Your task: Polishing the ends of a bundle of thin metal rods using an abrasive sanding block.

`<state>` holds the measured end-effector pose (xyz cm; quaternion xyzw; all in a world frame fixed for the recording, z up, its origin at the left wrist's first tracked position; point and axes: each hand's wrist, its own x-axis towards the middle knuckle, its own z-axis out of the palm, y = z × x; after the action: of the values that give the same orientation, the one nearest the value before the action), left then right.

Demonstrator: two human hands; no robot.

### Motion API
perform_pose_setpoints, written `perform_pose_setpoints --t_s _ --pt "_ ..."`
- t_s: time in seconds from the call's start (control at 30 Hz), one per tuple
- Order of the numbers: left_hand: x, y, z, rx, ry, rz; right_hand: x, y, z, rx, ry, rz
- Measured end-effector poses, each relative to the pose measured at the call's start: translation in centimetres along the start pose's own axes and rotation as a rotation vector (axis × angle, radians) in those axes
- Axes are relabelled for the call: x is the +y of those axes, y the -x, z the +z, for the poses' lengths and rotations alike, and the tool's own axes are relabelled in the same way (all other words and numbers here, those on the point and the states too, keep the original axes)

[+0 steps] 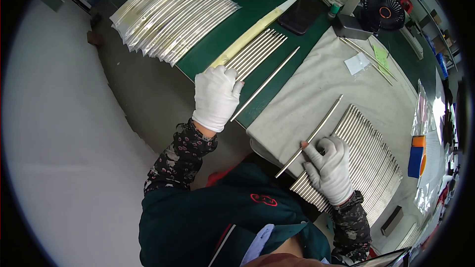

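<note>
My left hand (215, 95), in a white glove, is closed over the near ends of a small row of metal rods (261, 49) on the green table. Its thumb lies at the row's right side, and the glove hides the rod ends. Right of that row, a single metal rod (267, 83) lies apart. My right hand (332, 170), also gloved, rests over the left part of a wide sheet of side-by-side metal rods (373, 168) on a grey cloth. Its fingers are apart, and one bare fingertip touches a separate metal rod (324, 121) beside the sheet.
Plastic-sleeved rods (173, 12) fill the far left of the green table (198, 52). Beyond my left hand lie a yellowish strip (252, 28) and a black phone-like slab (300, 16). A small fan (383, 11), loose rods (368, 59) and a blue-orange tape roll (417, 156) are to the right.
</note>
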<state>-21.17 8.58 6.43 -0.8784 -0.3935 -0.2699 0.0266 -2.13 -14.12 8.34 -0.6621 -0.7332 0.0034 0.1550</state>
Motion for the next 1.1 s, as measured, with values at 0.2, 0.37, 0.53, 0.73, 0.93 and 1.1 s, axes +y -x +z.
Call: perform_pose_setpoints --t_s 0.2,0.37,0.53,0.73,0.93,1.1 --pt "-0.2 0.1 0.2 -0.055 0.062 -0.013 0.0 0.1 0.2 -0.012 0.0 0.01" --pt "-1.1 0.0 0.5 0.039 -0.021 -0.046 0.1 0.1 0.4 -0.004 -0.005 0.011" --pt "-1.1 0.0 0.7 0.009 -0.031 -0.067 0.3 0.2 0.4 -0.005 0.006 0.01" --pt "-1.9 -0.5 0.8 0.055 0.01 -0.103 0.2 0.3 0.3 -0.002 0.013 0.006" --pt "-1.8 -0.3 0.9 -0.038 0.0 -0.054 0.2 0.3 0.2 0.017 0.003 -0.001" --pt "0.4 -0.8 -0.3 -0.223 0.131 -0.063 0.2 0.2 0.2 0.03 0.03 -0.006"
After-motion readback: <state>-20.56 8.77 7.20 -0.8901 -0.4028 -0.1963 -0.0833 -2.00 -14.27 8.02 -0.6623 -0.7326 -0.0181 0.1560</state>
